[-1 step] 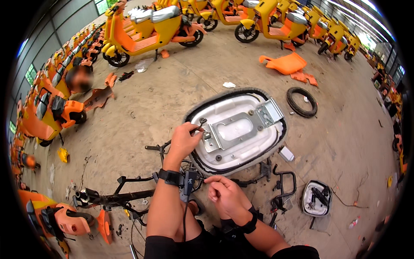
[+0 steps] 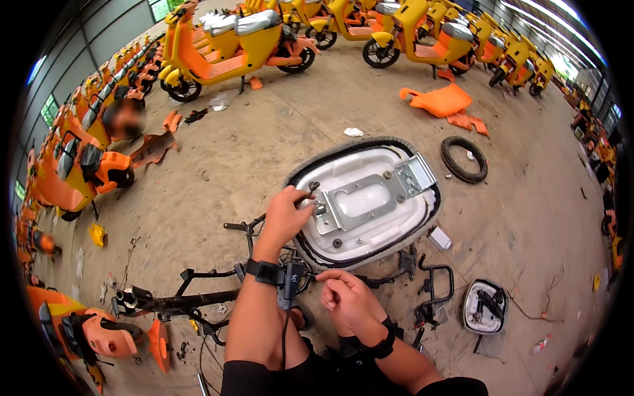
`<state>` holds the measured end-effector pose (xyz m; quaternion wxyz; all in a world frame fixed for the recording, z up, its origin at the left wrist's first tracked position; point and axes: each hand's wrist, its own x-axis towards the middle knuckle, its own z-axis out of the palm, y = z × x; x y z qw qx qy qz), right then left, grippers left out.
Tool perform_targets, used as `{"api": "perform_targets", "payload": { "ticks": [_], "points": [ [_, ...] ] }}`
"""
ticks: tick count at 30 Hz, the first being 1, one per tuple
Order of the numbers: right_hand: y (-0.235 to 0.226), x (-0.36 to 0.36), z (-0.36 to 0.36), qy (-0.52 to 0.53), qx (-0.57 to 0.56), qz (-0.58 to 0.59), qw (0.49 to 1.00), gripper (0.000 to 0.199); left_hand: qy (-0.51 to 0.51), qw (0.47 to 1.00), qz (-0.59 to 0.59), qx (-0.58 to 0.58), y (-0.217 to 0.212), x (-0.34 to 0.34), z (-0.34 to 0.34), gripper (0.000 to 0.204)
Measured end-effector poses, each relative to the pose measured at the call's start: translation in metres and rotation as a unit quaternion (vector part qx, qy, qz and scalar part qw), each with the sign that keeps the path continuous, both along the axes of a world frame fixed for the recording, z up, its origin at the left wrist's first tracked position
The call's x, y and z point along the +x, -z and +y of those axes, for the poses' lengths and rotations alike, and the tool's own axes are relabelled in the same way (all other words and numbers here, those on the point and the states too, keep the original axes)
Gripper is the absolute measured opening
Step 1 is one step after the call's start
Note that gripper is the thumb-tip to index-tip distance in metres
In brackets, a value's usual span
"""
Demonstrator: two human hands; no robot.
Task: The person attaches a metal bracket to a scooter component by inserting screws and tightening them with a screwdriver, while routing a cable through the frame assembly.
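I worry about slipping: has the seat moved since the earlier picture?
No, in no direction I can see: the seat keeps its place against the tyre.

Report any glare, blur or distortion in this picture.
Head view: the fisheye bows the wall and blackens the corners; head view: ceiling lights glare white, upper right; head view: a patch at left is blurred, while the upturned seat and left hand look fairly sharp.

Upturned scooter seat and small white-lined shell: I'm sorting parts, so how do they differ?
The upturned scooter seat looks far larger than the small white-lined shell. The seat bears a silvery metal bracket; the shell holds black parts. The left hand is at the seat's edge; no hand is by the shell. Both have white insides and dark rims.
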<state>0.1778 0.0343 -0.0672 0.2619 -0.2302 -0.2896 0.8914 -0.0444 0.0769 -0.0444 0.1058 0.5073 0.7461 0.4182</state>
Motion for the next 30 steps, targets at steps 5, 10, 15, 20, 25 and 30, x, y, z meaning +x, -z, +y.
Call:
{"api": "perform_targets", "payload": {
  "ticks": [5,10,15,20,25,30],
  "points": [
    [0.006,0.002,0.004,0.002,0.019,0.016,1.0,0.02,0.012,0.996,-0.063,0.069,-0.01,0.01,0.006,0.027],
    [0.003,-0.001,0.0,0.005,0.015,-0.003,1.0,0.019,0.025,0.989,-0.122,0.077,0.007,0.005,0.007,0.03],
    [0.005,0.001,0.001,0.005,0.013,0.016,1.0,0.019,0.008,0.996,-0.051,0.069,0.004,0.006,0.008,0.036],
    [0.01,0.001,0.001,0.003,0.024,0.019,1.0,0.019,0.016,0.993,-0.101,0.053,-0.002,0.008,0.006,0.035],
    [0.008,0.002,0.002,0.004,0.036,0.025,0.999,0.019,0.003,0.994,-0.09,0.069,0.004,0.005,0.008,0.033],
    [0.01,0.004,0.005,0.001,0.032,0.019,0.999,0.019,-0.038,0.997,-0.056,0.048,0.0,0.008,0.01,0.029]
  ]
}}
